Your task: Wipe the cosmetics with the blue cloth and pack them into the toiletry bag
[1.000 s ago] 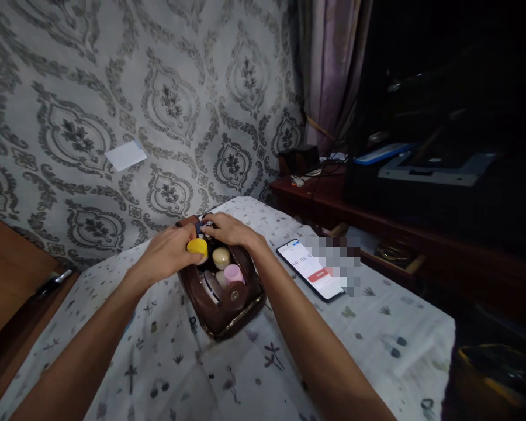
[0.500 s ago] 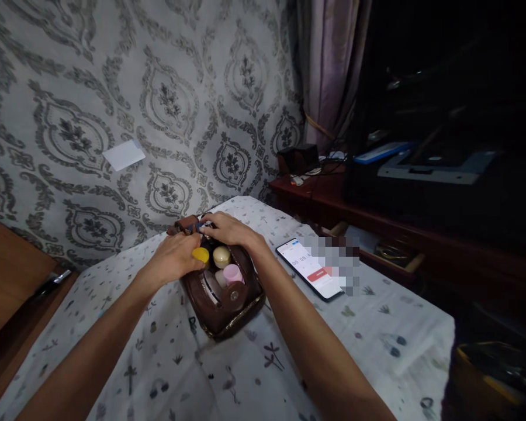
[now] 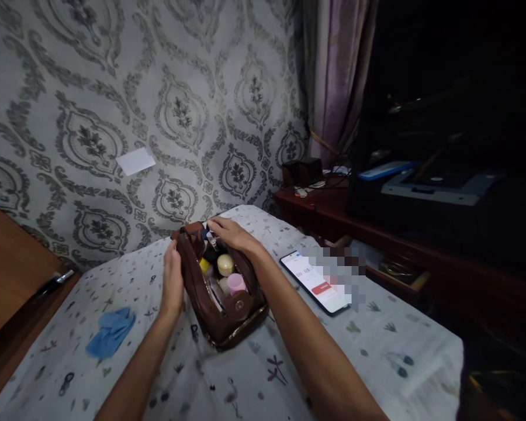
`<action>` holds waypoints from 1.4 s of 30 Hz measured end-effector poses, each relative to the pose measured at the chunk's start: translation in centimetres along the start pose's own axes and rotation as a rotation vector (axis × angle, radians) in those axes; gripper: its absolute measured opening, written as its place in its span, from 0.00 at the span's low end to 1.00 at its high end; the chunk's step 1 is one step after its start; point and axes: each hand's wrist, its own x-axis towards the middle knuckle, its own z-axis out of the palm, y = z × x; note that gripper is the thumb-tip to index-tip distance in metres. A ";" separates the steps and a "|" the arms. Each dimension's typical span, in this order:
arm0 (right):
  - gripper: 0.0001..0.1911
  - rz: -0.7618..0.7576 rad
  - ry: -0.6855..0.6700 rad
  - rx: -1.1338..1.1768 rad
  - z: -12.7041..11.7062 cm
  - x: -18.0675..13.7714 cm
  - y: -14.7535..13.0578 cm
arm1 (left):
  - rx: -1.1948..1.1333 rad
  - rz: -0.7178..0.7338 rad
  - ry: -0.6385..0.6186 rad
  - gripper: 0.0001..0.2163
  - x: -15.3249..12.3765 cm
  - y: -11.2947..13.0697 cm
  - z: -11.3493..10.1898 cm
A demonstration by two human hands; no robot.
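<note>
A brown handbag (image 3: 219, 330) lies unzipped on the patterned cloth, its mouth facing up. Inside sit a cream round-lidded jar (image 3: 225, 265), a pink cap (image 3: 236, 283) and a partly hidden yellow lid (image 3: 204, 266). My left hand (image 3: 173, 283) rests along the bag's left side, its fingers stretched out and touching the leather. At the far right of the opening, my right hand (image 3: 232, 234) grips the rim, close to a metal zip pull (image 3: 214, 242). Dark items deeper in the bag are hard to make out.
To the right of the bag lies a phone (image 3: 318, 286) with a timer on screen. A crumpled blue cloth (image 3: 111, 333) is at the left. Beyond the right edge, a drawer (image 3: 398, 272) stands pulled out from a dark red desk (image 3: 311, 202).
My left hand has left the bag's opening for its outer left side. The yellow lid sits lower, partly covered. The blue cloth, formerly behind my left forearm, now shows.
</note>
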 end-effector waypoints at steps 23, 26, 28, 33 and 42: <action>0.23 -0.053 -0.054 -0.052 0.8 0.1 -0.1 | 0.234 0.316 -0.253 0.24 -5.2 4.1 0.4; 0.21 -0.063 -0.064 -0.072 0.9 -0.1 -0.2 | 0.247 0.313 -0.246 0.19 -5.0 4.3 0.8; 0.21 -0.063 -0.085 -0.110 0.9 -0.3 -0.5 | 0.243 0.323 -0.241 0.18 -5.0 4.3 1.0; 0.23 -0.042 -0.121 -0.233 0.9 -1.0 -2.0 | 0.161 0.330 -0.167 0.18 -5.3 4.0 1.6; 0.31 0.009 -0.194 -0.362 1.0 -1.7 -3.4 | 0.028 0.347 -0.090 0.11 -6.1 3.8 1.5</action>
